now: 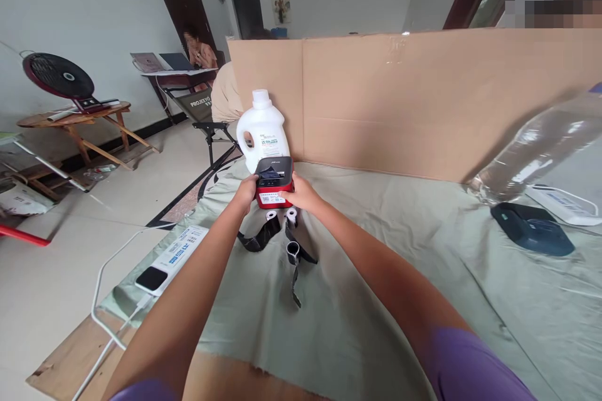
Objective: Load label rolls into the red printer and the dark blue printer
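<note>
The left grip [246, 193] and the right grip [303, 193] are clamping a red-and-black device [273, 185] from its two sides, with the right thumb pressing on the near red face beside a white label [266, 198]. The device is sitting, or hovering just above, the far part of the cloth [254, 326] that is covering the tabletop [66, 357], right in front of a white jug [263, 128]; whether its base is touching down, I am not able to tell. As for progress, the grasp is looking complete, while on the near side a left roll [271, 215], a right roll [291, 215] and a near roll [292, 252] are lying loose, each trailing a dark strip. Nothing visible is joining them to the device, so by judgement any work on them is waiting to be done. The top of the device is appearing closed, and its inside is not showing. A cardboard panel [423, 100] is standing on the far side, and a power strip [183, 247] is lying to the left.
</note>
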`<state>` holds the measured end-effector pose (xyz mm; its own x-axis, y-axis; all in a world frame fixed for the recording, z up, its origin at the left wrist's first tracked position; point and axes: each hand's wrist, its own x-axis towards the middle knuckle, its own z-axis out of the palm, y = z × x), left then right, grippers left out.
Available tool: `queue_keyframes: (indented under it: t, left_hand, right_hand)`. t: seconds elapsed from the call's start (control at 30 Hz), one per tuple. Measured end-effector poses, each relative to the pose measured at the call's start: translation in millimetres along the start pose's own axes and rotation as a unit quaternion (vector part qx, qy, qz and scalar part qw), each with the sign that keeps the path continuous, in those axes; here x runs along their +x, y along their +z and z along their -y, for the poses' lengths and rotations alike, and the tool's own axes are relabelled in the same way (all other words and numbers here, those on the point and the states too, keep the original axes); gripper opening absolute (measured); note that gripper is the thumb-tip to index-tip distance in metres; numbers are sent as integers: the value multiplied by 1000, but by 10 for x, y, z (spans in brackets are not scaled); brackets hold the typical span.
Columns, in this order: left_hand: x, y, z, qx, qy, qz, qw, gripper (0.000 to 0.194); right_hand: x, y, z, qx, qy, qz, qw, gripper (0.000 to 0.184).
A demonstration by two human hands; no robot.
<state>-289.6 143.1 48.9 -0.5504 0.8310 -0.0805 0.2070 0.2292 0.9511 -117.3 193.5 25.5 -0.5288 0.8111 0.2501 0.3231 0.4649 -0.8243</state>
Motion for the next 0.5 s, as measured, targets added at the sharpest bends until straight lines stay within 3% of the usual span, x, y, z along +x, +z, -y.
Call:
queue_keyframes:
  t: [0.13,0.27,0.33,0.4,0.5]
  left_hand:
    - [-133,-64,-191,-5,5,-32,999,30]
    - [-580,-128,-509,-86,87,-168,978,34]
    - [-965,-38,-705,-168,178,-208,947,33]
    - [-1449,120,-918,-226,288,-152,918,28]
    - [-2242,341,-1240,-269,393,-90,875,16]
  right_hand:
    - [-127,-65,-42,34,19,2,999,65]
    - [-764,-438,-233,8,39,-23,999,60]
    - [-1280,-807,-413,-47,14,-39,998,50]
    - [-1896,-1281,-614,-126,13,-70,990,38]
    - [-2900,-2056,-882,-233,100,-143,957,32]
